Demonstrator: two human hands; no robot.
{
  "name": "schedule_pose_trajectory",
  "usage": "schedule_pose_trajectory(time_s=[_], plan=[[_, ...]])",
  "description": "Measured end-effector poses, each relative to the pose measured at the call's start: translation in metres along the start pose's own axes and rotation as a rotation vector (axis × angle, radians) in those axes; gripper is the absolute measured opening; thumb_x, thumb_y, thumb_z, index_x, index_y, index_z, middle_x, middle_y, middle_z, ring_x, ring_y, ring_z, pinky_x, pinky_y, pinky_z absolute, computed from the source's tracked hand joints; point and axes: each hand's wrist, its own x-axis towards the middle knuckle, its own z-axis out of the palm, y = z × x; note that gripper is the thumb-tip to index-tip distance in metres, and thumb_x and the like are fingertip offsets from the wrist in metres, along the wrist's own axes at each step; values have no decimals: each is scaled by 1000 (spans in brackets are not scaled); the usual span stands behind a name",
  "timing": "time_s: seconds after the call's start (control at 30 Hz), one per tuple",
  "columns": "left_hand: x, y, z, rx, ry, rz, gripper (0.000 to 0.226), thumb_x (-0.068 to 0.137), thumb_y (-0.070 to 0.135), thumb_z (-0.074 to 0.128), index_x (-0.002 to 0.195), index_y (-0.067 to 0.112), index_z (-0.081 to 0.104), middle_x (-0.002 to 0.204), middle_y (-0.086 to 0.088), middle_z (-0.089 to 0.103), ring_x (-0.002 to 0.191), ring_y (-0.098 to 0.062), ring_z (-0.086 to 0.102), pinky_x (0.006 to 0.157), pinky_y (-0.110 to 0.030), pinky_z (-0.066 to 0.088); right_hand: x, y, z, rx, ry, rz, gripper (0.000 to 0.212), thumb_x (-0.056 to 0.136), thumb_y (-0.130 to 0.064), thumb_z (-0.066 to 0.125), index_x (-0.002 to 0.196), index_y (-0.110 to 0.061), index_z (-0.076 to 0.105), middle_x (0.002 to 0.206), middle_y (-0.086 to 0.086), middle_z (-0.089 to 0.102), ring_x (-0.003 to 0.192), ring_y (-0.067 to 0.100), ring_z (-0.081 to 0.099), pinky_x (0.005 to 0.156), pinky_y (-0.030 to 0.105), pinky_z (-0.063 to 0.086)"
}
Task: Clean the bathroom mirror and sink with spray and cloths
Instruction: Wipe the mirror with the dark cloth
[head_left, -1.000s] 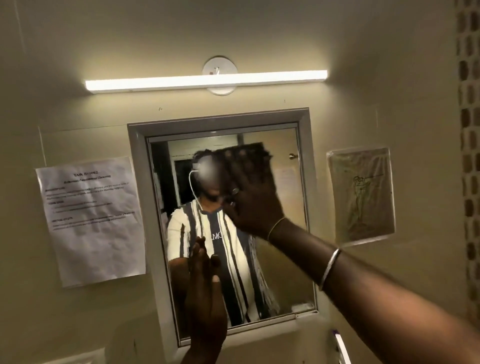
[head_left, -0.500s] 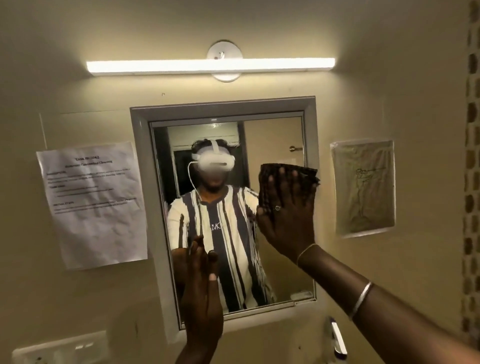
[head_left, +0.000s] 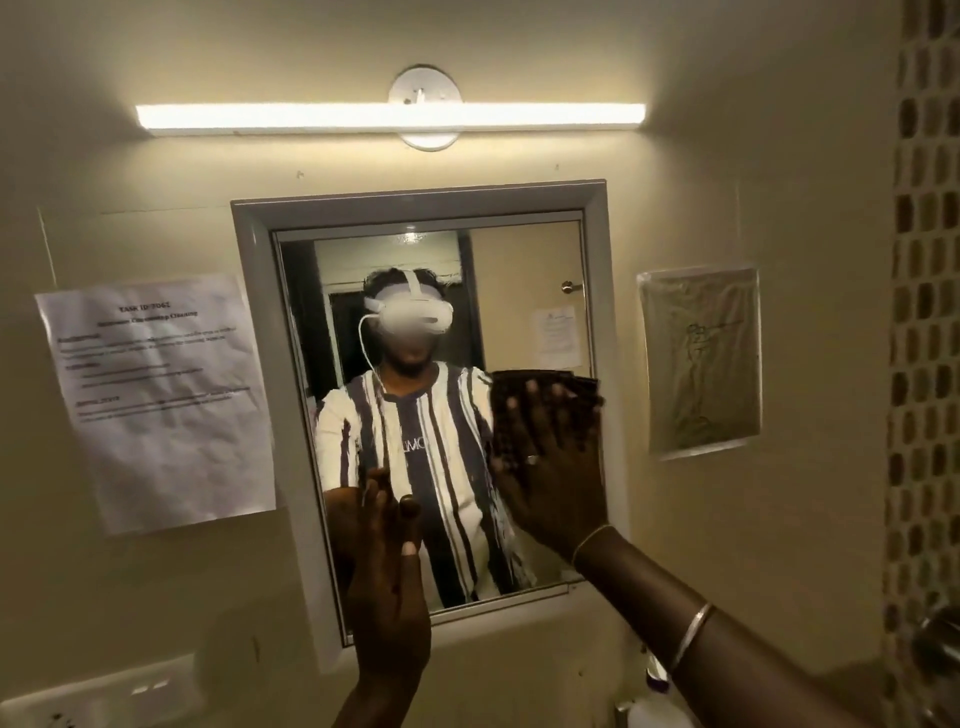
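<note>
— Right hand (head_left: 550, 467), condition?
— Fingers straight and spread, palm pressing a dark cloth (head_left: 582, 389) flat on the mirror (head_left: 415, 200), right side of the glass, about mid-height.
— Left hand (head_left: 384, 566)?
— Raised edge-on before the lower left of the glass, fingers straight, holding nothing. Contact with the glass: cannot tell.

The right hand (head_left: 550, 467) reaches up flat, arm outstretched, fingers straight; the left hand (head_left: 387, 561) stands upright, fingers straight.
</note>
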Motion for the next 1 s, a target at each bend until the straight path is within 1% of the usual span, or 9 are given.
schedule_pose_trajectory(time_s=[0.1,0.17,0.37,0.47,0.57,0.63,0.73,0.9,1.0], plan=[[-1,-1,4,-18,-27,-28,60,100,18,43,159,21,32,164,9,34,150,-12,35,120,-44,37,-10,1,1,5,12,156,78,99,-48,50,160,-10,20,169,19,8,156,43,6,119,72,7],[-1,0,6,-38,-51,-12,60,100,18,43,159,21,31,164,8,34,151,-16,34,120,-45,37,-16,-11,2,36,3,134,77,100,-47,50,160,-10,20,169,19,5,156,44,6,120,72,6],[9,5,15,-38,-78,14,59,101,16,43,159,17,32,164,10,34,150,-15,35,120,-43,36,-52,-24,13,26,-133,-399,68,101,-47,48,160,-23,27,170,6,16,157,33,13,117,71,20],[10,4,17,-18,-104,46,59,102,16,42,159,16,30,164,10,32,150,-13,35,120,-39,36,-65,-8,13,40,-122,-222,69,100,-45,52,159,-18,28,169,11,16,157,36,11,113,73,24],[9,10,15,-5,-105,50,59,102,14,43,159,14,31,160,24,33,138,11,40,107,-8,37,-82,2,14,45,-52,85,76,98,-42,58,159,-12,25,170,16,8,156,40,7,118,72,14],[8,12,13,-7,-118,63,58,102,11,43,159,13,30,162,17,35,137,10,41,105,-5,36,-90,-4,12,43,-23,163,78,99,-42,55,160,-8,20,170,17,1,156,41,4,120,70,5],[4,8,12,-20,-123,62,58,103,13,42,159,13,30,163,4,36,146,-8,40,116,-27,40,-102,-28,15,104,-95,91,78,102,-43,49,163,-14,10,170,15,-2,156,41,1,119,73,8],[-8,-3,9,-60,-116,40,58,103,6,43,159,10,30,165,-1,34,151,-22,35,118,-46,35,-129,-41,20,82,-275,-435,63,105,-43,43,162,-25,22,170,3,14,158,28,9,121,66,15],[-13,-10,5,-28,-99,28,57,103,7,45,159,12,31,164,0,36,150,-24,38,117,-54,37,-136,-29,20,19,-233,-265,65,104,-42,45,162,-24,22,171,6,13,158,31,7,122,67,12]])
